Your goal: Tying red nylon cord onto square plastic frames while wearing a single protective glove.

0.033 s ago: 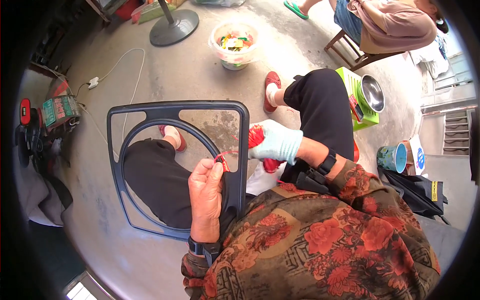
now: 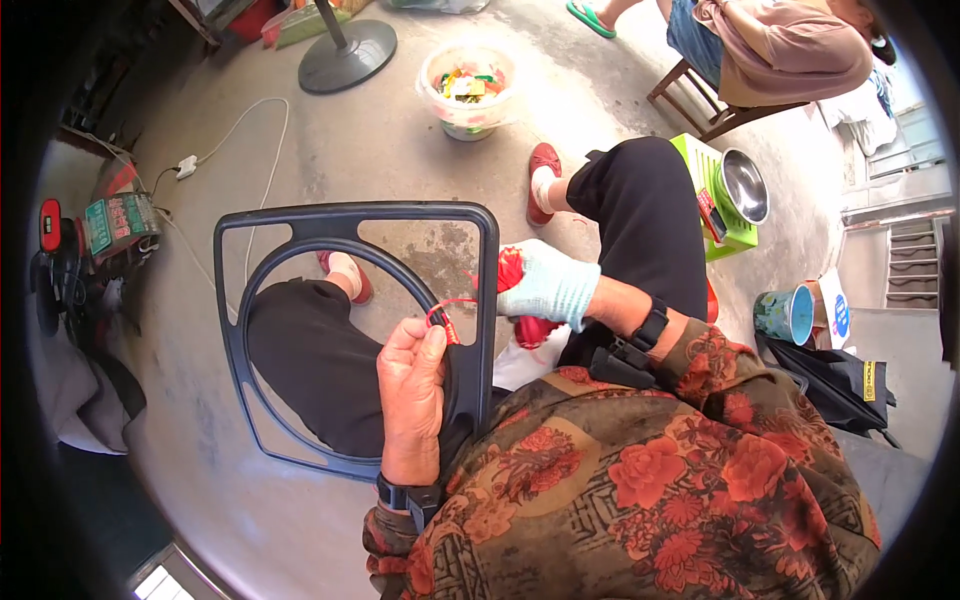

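Outdoors, over bare concrete floor (image 2: 400, 150), both hands grip a dark frame (image 2: 350, 215).

Informal home workshop or yard, by the look of it: bare, stained concrete floor (image 2: 400, 160), white cable (image 2: 255, 125) and plug trailing across it, round fan base (image 2: 347, 55), plastic bucket (image 2: 468, 92) of small coloured parts, green stool (image 2: 725, 215) bearing a steel bowl (image 2: 745, 185), another person seated on a wooden chair (image 2: 690, 95), steps (image 2: 905, 265) at right.
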The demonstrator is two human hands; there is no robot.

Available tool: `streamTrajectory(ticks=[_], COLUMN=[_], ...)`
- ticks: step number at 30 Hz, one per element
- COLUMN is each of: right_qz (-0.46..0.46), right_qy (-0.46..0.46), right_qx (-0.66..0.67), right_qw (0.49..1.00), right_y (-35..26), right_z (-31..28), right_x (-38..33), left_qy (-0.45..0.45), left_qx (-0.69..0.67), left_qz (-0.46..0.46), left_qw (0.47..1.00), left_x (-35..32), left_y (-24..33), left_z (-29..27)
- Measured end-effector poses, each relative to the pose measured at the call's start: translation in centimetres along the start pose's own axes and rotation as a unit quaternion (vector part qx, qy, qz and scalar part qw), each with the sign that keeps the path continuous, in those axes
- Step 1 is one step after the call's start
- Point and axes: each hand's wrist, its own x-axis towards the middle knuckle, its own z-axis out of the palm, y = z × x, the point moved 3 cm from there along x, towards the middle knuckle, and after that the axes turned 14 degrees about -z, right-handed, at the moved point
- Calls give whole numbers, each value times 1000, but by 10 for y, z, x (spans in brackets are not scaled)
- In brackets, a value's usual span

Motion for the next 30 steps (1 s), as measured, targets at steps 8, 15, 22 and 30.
streamTrajectory(ticks=[8,15,22,30], right_qz=[-109,-76,-88,-75], right_qy=[30,57,8,51], right_qx=[48,116,-3,-91], right_qw=[992,989,996,992], right_y=[-3,6,12,-23], right_z=[8,3,-2,-5], right_x=[9,7,-2,-38], left_qy=[31,-13,-16,-1], left_qx=[-66,-54,-22,-10], left_qz=[-17,-15,-9,-12], left_qw=[997,998,1000,1000], left_x=[-3,-1,1,3], left_y=[7,2,0,5], left_z=[9,1,-2,-4])
